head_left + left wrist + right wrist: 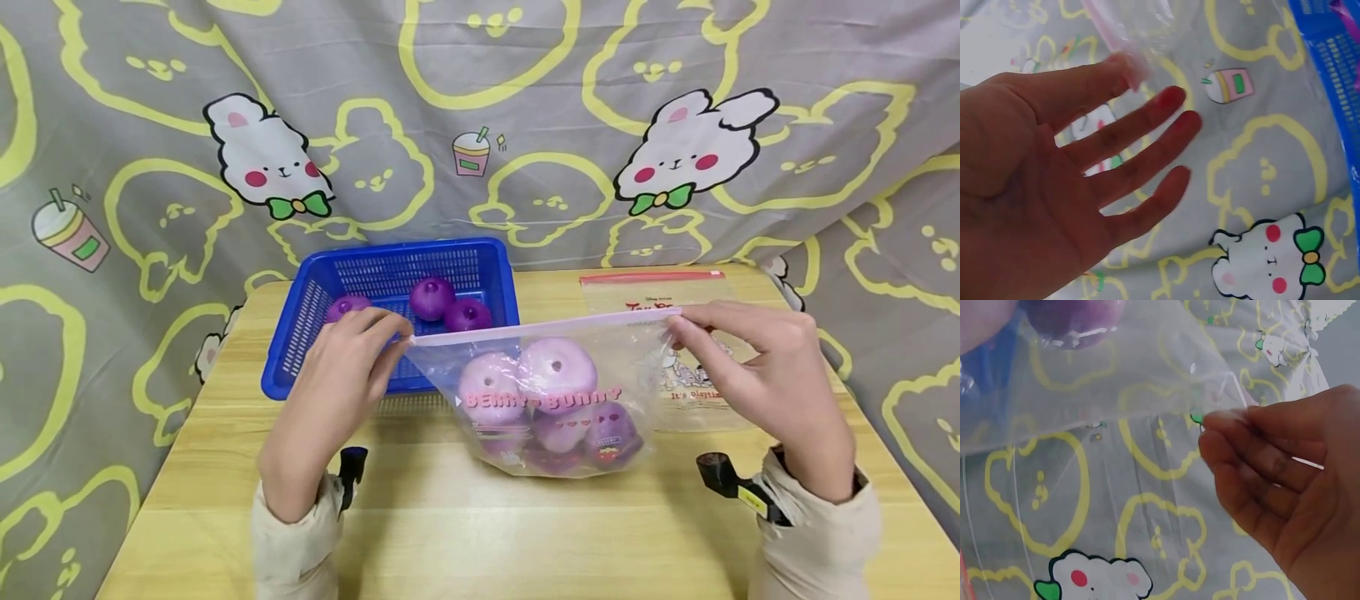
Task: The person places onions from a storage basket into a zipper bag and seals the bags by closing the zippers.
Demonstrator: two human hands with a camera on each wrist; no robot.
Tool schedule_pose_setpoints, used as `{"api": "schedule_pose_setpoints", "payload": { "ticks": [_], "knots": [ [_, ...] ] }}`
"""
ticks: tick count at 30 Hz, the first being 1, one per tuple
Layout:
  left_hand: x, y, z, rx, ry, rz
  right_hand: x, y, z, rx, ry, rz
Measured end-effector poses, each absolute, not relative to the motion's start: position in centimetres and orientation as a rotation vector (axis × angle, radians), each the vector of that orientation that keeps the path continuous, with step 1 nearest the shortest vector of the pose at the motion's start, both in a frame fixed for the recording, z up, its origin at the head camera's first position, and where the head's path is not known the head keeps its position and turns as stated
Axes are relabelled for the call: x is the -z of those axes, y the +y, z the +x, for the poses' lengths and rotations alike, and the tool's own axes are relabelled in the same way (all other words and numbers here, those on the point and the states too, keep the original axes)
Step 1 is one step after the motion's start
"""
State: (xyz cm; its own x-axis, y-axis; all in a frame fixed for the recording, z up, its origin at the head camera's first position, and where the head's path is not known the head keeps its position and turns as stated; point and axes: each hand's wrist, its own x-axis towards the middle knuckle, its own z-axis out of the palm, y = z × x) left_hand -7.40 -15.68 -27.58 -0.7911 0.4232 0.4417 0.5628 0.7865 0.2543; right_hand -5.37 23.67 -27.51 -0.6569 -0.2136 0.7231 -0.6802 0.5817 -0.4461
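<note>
Both hands stretch the top of a clear zip bag with pink "Berry Bunny" print. Its pink zip strip runs nearly level between them. My left hand pinches the strip's left corner; in the left wrist view its thumb is at the corner and the other fingers spread apart. At the opposite corner, thumb and forefinger of my right hand pinch the strip. Several round purple onions sit low in the bag, some looking paler through the film. The bag hangs close over the table.
Behind the left hand stands a blue basket holding purple onions. A second zip bag with a red strip lies flat at the back right, partly behind the held bag. A patterned cloth hangs along the wooden table's back edge.
</note>
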Motion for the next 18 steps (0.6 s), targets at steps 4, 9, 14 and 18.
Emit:
{"api": "schedule_pose_setpoints", "payload": {
  "ticks": [4, 9, 14, 18],
  "knots": [
    [27.2, -15.2, -6.8, 0.583, -2.664, -0.786, 27.4, 23.5, -5.4, -0.953, -2.207, 0.692],
    [27.4, -13.7, -7.0, 0.63, -2.676, -0.927, 28.2, 23.5, -6.5, -0.974, -2.202, 0.648],
    [28.1, -12.8, -7.3, 0.671, -2.652, -0.956, 29.1, 23.6, -7.8, -0.988, -2.276, 0.559],
    [28.3, -12.6, -7.3, 0.704, -2.654, -0.96, 29.6, 24.4, -8.8, -0.991, -2.435, 0.471]
  ]
}}
